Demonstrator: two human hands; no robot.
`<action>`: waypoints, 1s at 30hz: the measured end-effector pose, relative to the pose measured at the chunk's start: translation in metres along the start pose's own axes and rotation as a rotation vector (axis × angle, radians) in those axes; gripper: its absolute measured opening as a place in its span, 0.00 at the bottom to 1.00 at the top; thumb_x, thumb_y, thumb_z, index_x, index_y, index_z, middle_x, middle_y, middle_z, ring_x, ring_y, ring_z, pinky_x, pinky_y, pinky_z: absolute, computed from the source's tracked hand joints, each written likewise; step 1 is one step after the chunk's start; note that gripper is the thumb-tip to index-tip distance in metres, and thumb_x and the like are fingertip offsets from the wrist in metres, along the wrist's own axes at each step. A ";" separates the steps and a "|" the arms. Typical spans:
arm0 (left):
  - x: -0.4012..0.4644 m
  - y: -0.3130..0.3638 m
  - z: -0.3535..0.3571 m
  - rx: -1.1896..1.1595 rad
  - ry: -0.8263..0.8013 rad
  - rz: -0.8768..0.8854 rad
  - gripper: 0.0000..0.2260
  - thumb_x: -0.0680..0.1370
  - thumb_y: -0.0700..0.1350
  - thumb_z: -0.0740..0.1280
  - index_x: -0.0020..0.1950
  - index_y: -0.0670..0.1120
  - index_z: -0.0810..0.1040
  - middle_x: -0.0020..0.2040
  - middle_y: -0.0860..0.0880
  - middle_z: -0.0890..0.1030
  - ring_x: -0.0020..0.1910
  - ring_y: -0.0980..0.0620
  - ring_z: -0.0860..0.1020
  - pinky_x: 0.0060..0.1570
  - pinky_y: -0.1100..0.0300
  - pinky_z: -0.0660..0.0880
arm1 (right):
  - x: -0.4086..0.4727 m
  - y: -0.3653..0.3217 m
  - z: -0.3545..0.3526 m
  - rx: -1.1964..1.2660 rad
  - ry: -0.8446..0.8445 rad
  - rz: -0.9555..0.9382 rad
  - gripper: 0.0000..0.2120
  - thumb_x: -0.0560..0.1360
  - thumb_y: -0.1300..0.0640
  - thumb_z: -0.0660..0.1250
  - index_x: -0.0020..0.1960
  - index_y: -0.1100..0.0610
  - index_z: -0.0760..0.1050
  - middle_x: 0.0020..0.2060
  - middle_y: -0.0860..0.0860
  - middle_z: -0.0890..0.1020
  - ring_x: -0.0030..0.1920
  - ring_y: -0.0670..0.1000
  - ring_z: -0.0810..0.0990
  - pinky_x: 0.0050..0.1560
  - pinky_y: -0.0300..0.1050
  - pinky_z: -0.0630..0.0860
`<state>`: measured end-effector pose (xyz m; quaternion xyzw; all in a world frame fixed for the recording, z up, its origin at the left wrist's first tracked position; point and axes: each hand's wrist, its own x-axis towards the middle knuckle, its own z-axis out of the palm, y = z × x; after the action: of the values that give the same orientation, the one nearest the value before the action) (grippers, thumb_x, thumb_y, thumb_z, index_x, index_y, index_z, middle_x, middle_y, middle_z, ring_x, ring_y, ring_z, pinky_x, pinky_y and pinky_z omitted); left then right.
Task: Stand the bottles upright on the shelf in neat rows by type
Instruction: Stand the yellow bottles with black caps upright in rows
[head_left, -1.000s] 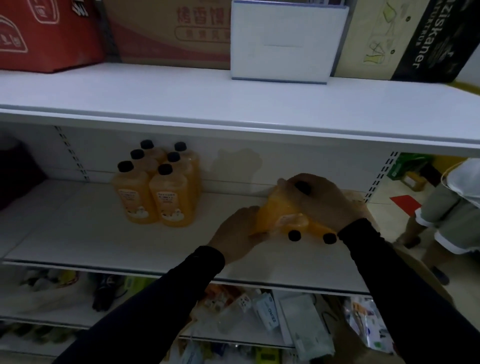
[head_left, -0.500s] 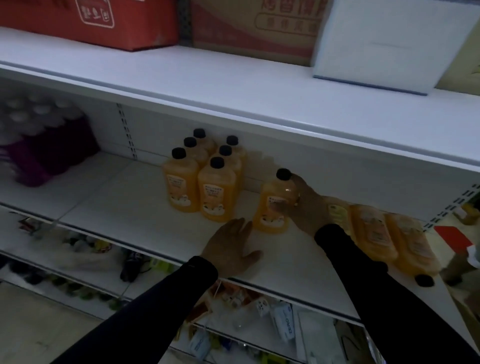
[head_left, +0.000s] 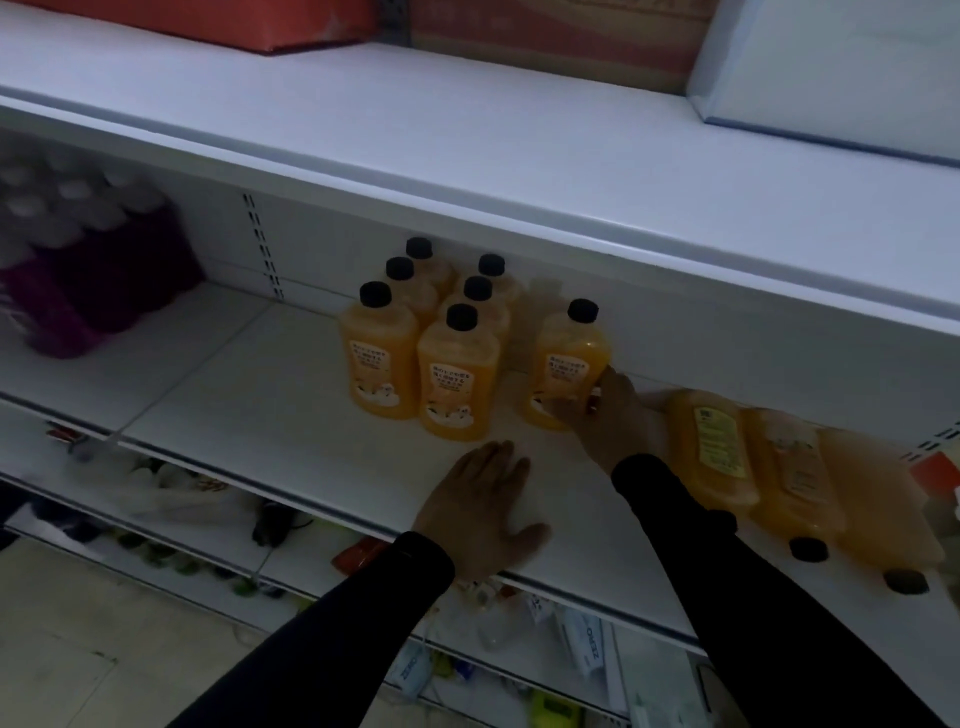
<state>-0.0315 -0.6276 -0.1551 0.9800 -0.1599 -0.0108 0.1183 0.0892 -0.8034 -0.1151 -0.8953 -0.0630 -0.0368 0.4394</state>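
1. The step in hand looks like placing one orange bottle (head_left: 566, 364) upright at centre frame, just right of the standing group of six orange bottles (head_left: 431, 343), with a small gap between them.
2. The right hand (head_left: 605, 415) grasps this bottle low on its body, fingers wrapped round the base by the label. The left hand (head_left: 483, 512) lies flat and relaxed on the shelf (head_left: 249, 395) near its front edge, holding nothing.
3. Next, I judge, the bottle needs sliding left to start a third column flush with the group, then letting go.
4. At the right of the frame three more orange bottles (head_left: 779, 467) lie on their sides, black caps toward the shelf edge, not yet stood up.
5. Every bottle appears full of orange liquid and capped.
6. At the upper left, blurred purple bottles (head_left: 88, 270) with white caps stand packed together.
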 end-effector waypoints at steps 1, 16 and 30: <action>0.000 0.000 0.000 -0.001 0.003 -0.001 0.39 0.77 0.71 0.48 0.80 0.48 0.49 0.80 0.46 0.47 0.78 0.49 0.44 0.74 0.55 0.39 | 0.005 -0.003 0.003 -0.011 0.001 -0.002 0.30 0.68 0.43 0.75 0.64 0.55 0.69 0.56 0.53 0.74 0.52 0.55 0.79 0.50 0.53 0.80; 0.002 -0.005 0.004 -0.018 0.016 -0.020 0.40 0.75 0.72 0.48 0.79 0.50 0.50 0.80 0.47 0.47 0.78 0.50 0.45 0.71 0.58 0.36 | 0.024 -0.021 0.010 0.032 0.122 0.003 0.34 0.64 0.38 0.76 0.63 0.52 0.69 0.56 0.47 0.75 0.55 0.48 0.76 0.50 0.40 0.74; 0.004 -0.003 0.004 -0.006 -0.028 -0.036 0.39 0.75 0.72 0.47 0.79 0.50 0.50 0.80 0.48 0.47 0.77 0.51 0.45 0.72 0.58 0.39 | -0.080 0.056 -0.076 -0.724 0.043 0.223 0.40 0.76 0.41 0.64 0.78 0.55 0.50 0.78 0.56 0.53 0.76 0.61 0.52 0.74 0.56 0.54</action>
<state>-0.0274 -0.6274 -0.1596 0.9821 -0.1439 -0.0271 0.1185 0.0178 -0.9038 -0.1222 -0.9930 0.0612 -0.0273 0.0973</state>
